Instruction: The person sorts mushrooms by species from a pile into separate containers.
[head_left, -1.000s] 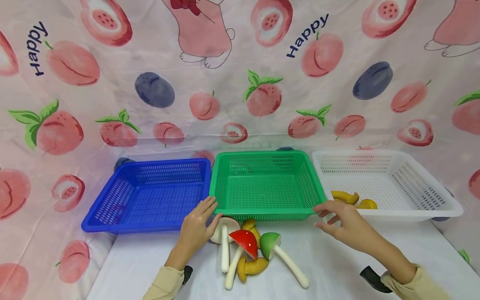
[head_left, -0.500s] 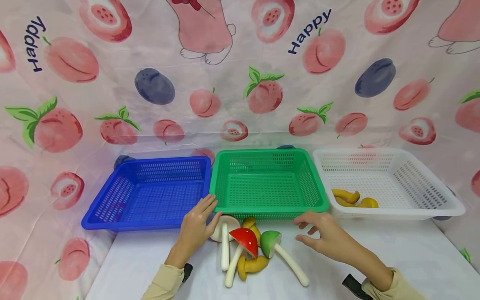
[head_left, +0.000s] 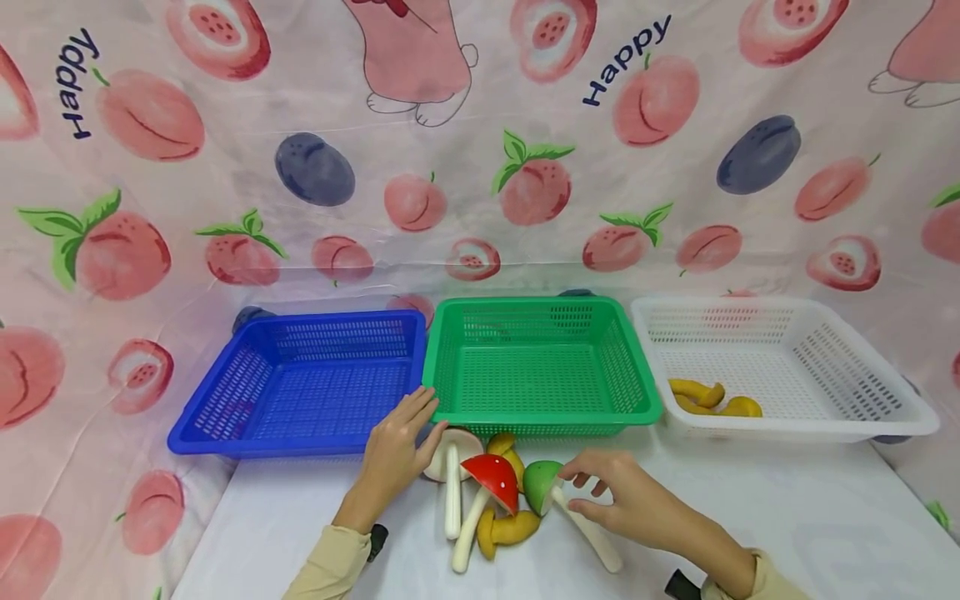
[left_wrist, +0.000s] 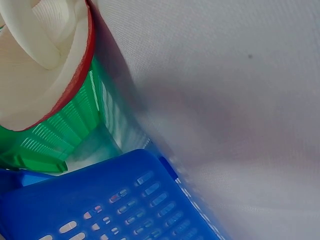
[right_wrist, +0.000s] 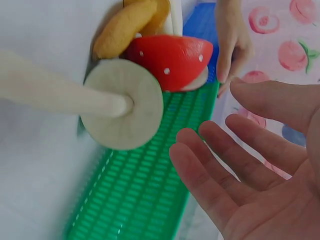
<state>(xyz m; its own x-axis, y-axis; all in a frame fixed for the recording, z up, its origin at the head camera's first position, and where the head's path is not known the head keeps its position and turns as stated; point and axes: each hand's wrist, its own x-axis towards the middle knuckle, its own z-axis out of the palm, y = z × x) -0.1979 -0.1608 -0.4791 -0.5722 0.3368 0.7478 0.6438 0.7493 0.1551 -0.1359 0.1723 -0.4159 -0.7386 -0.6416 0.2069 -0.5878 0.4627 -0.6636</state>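
My right hand (head_left: 630, 500) hovers over a green-capped toy mushroom (head_left: 538, 486), its fingers spread and loosely bent. In the right wrist view there is a gap between those fingers and the mushroom's pale underside (right_wrist: 122, 132). Left of it lies a red toy mushroom (head_left: 491, 475) with white dots, beside two yellow-brown mushrooms, one nearer (head_left: 516, 528) and one farther (head_left: 504, 446). A pale-gilled, white-stemmed mushroom (head_left: 452, 500) lies nearest my left hand (head_left: 395, 446), whose extended fingers are at the front corners of the blue and green baskets. Whether they touch the rims I cannot tell.
A blue basket (head_left: 225, 446), a green basket (head_left: 540, 419) and a white basket (head_left: 810, 429) stand in a row at the back. Several yellow-brown mushrooms (head_left: 697, 392) lie in the white one. A fruit-print cloth (head_left: 450, 167) hangs behind them.
My right hand has moved left and toward me, from the front rim between the green and white baskets to above the green mushroom. The left hand stays in place.
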